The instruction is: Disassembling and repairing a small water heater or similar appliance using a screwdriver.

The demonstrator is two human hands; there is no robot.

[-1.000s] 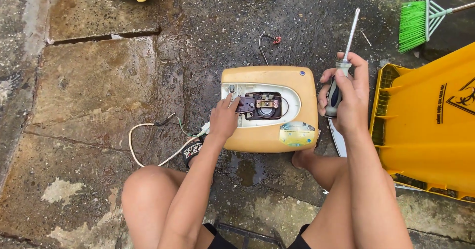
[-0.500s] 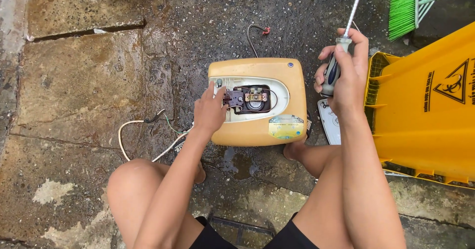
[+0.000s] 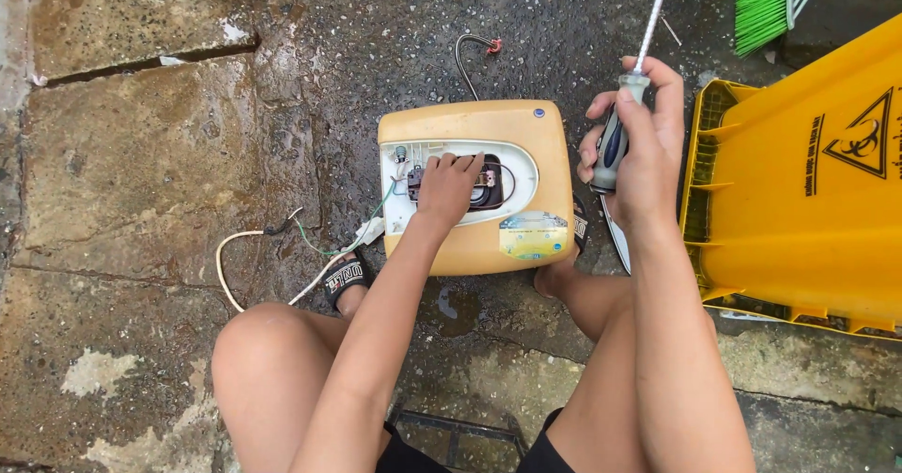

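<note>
A yellowed plastic appliance housing (image 3: 526, 135) lies flat on the wet stone ground between my legs. It has a white open recess holding a dark electrical part (image 3: 490, 184). My left hand (image 3: 449, 184) rests in that recess, fingers down on the dark part. My right hand (image 3: 635, 144) is raised beside the housing's right edge, closed around the grey and blue handle of a long screwdriver (image 3: 648, 31) whose shaft points up and away. A white cable (image 3: 225, 257) with bare wire ends trails left from the housing.
A large yellow plastic bin (image 3: 799, 191) lies on its side at the right. Green broom bristles (image 3: 759, 8) show at the top right. A thin wire (image 3: 465, 55) with a red end curls behind the housing. My sandalled feet (image 3: 346, 276) flank it.
My left hand has slid from the left edge of the recess onto the dark part in its middle. My right hand keeps the screwdriver upright; the view has shifted a little.
</note>
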